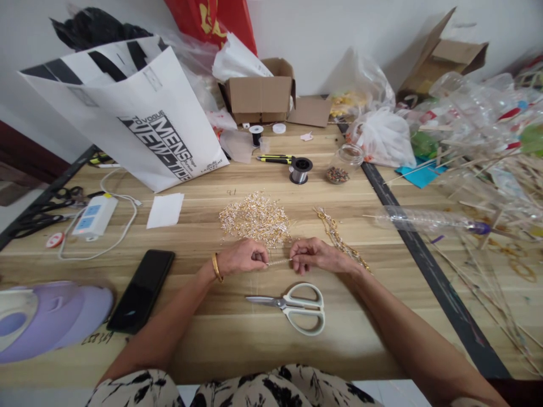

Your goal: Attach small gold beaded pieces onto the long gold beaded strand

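Between my two hands a thin beaded chain (pixel 279 262) is stretched level, just above the table. The fingers of my left hand (pixel 248 255) pinch its left end, and a gold bangle (pixel 217 268) circles that wrist. My right hand (pixel 309 255) is closed on the chain's other end. Right behind the hands lies a loose pile of small gold and clear beads (pixel 254 219). A bundle of beaded strands (pixel 339 240) rests beyond my right hand. In front of both hands lie scissors (pixel 292 305) with pale handles, blades pointing left.
A black phone (pixel 142 291) and a purple object (pixel 63 319) lie left, near a power strip (pixel 95 216). Behind stand a wire spool (pixel 300 170), a jar of beads (pixel 341 167), a cutter knife (pixel 274 159) and a large paper bag (pixel 139 118). Sticks and plastic clutter the right.
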Demonstrator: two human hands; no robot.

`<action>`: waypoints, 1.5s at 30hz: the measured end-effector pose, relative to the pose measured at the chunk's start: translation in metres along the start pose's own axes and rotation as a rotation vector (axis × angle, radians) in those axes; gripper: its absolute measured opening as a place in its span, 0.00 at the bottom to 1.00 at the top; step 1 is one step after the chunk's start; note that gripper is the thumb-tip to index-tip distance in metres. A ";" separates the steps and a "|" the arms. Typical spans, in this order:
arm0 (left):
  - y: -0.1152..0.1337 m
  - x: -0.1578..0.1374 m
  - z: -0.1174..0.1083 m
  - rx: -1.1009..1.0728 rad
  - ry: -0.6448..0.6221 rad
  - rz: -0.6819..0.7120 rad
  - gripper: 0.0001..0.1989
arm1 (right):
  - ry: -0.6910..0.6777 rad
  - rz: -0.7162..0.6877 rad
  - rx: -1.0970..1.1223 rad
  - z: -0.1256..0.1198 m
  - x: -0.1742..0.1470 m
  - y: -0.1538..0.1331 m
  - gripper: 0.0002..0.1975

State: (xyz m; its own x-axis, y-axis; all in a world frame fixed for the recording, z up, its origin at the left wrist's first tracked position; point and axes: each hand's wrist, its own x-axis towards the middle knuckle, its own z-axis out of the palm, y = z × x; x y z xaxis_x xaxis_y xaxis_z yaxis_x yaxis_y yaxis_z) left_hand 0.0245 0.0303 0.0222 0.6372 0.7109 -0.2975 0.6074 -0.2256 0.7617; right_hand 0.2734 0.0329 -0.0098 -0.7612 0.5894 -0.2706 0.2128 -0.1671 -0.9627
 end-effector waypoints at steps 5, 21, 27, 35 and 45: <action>-0.001 0.001 0.002 0.022 -0.048 -0.025 0.05 | 0.005 0.010 -0.003 0.000 -0.001 -0.003 0.11; -0.006 0.000 0.002 0.049 -0.113 -0.082 0.06 | -0.015 0.004 -0.013 0.000 0.000 -0.001 0.10; -0.005 -0.002 0.000 0.022 -0.122 -0.066 0.06 | -0.020 -0.012 -0.020 0.001 0.001 0.001 0.10; 0.000 -0.004 -0.001 0.088 -0.151 -0.098 0.04 | -0.008 0.001 -0.092 0.004 0.000 -0.005 0.09; -0.001 -0.006 -0.003 0.276 -0.084 0.016 0.12 | -0.025 -0.012 -0.097 0.003 0.000 -0.004 0.10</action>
State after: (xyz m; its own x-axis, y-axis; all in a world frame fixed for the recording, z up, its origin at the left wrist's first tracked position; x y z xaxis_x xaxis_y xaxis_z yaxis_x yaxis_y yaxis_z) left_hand 0.0191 0.0283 0.0248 0.6774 0.6511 -0.3423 0.6961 -0.4169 0.5846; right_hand 0.2702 0.0312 -0.0056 -0.7790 0.5705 -0.2601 0.2609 -0.0822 -0.9618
